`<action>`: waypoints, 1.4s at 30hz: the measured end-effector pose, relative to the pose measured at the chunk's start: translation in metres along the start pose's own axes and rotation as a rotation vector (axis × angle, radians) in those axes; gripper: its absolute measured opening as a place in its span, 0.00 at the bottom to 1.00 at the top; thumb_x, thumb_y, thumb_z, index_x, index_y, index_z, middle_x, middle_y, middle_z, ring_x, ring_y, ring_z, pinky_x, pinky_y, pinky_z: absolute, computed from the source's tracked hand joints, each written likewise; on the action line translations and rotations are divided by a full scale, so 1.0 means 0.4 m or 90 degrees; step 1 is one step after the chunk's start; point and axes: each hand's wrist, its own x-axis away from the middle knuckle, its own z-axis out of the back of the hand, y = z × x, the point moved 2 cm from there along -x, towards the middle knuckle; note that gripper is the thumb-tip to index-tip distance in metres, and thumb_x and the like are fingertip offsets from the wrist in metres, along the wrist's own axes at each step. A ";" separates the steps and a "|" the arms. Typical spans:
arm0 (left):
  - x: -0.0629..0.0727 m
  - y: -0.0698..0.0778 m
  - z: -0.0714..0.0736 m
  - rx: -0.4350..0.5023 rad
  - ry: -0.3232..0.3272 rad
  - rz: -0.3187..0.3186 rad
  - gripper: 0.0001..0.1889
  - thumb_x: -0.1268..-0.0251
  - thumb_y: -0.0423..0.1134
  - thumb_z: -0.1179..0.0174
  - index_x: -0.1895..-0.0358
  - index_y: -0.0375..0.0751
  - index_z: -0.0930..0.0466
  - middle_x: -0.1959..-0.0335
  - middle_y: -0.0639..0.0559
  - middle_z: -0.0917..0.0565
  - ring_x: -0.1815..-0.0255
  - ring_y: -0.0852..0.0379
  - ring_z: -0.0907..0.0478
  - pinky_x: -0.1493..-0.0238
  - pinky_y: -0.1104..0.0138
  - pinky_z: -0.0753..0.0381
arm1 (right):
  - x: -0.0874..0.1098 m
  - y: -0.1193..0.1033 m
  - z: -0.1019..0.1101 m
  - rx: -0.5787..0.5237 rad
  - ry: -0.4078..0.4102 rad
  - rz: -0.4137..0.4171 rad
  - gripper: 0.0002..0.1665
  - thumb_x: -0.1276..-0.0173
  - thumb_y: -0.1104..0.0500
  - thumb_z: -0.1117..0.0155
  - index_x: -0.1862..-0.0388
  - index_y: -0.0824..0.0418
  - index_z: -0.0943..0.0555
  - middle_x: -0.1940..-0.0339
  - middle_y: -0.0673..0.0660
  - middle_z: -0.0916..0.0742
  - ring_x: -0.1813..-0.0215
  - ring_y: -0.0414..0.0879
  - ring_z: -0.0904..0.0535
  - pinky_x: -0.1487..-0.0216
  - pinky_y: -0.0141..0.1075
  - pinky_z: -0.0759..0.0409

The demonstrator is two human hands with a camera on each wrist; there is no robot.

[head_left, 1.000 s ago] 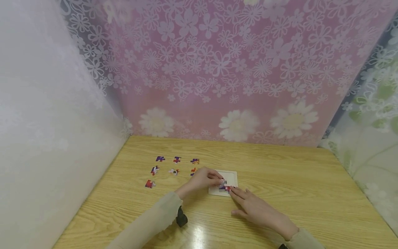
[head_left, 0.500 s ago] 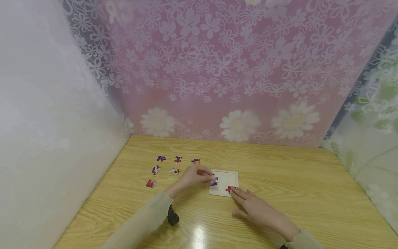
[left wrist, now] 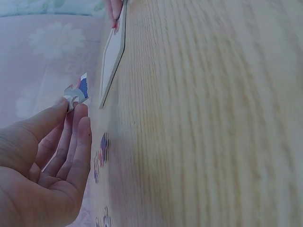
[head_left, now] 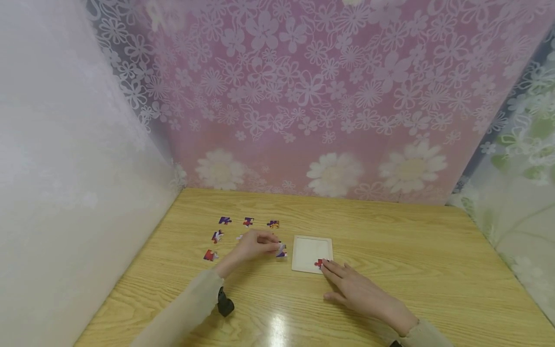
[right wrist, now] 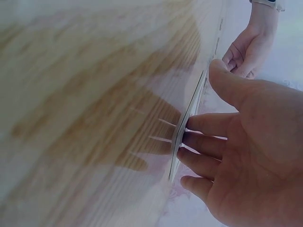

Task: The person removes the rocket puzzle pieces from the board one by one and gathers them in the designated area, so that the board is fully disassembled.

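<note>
Between thumb and fingertips my left hand [head_left: 251,248] pinches a puzzle piece [head_left: 282,250] of purple, grey and white. In the left wrist view this puzzle piece [left wrist: 78,92] is tilted, raised off the table. To its right lies the square pale puzzle frame [head_left: 303,246], with a red puzzle piece [head_left: 318,263] in its near right corner. My right hand [head_left: 360,289] rests its straight fingertips on that corner, partly covering the red piece. The right wrist view shows the fingers [right wrist: 203,124] extended at the frame's edge.
Loose puzzle pieces lie left of the frame in rough rows, among them a purple one [head_left: 224,220], a purple and orange one [head_left: 273,224] and a red one [head_left: 210,255]. My left hand hides part of them. A flowered curtain [head_left: 303,120] hangs behind the wooden table [head_left: 390,241].
My left hand has carried the purple and grey puzzle piece leftward, out of the frame and over the table. My right hand has stayed at the frame's corner.
</note>
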 end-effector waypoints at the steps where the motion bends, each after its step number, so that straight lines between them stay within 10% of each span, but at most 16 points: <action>1: 0.003 -0.002 0.004 0.000 0.001 0.002 0.11 0.31 0.42 0.32 0.53 0.39 0.12 0.59 0.49 0.10 0.60 0.56 0.13 0.57 0.64 0.13 | 0.000 0.000 0.001 0.001 0.001 0.000 0.42 0.23 0.42 0.43 0.26 0.72 0.33 0.24 0.69 0.30 0.25 0.63 0.33 0.28 0.61 0.36; 42: 0.113 -0.054 0.185 -0.058 0.063 0.036 0.10 0.29 0.34 0.36 0.53 0.30 0.14 0.64 0.45 0.11 0.65 0.52 0.12 0.61 0.61 0.11 | 0.002 -0.006 0.003 -0.002 0.002 0.007 0.42 0.23 0.42 0.42 0.26 0.73 0.33 0.25 0.70 0.30 0.26 0.64 0.33 0.29 0.62 0.35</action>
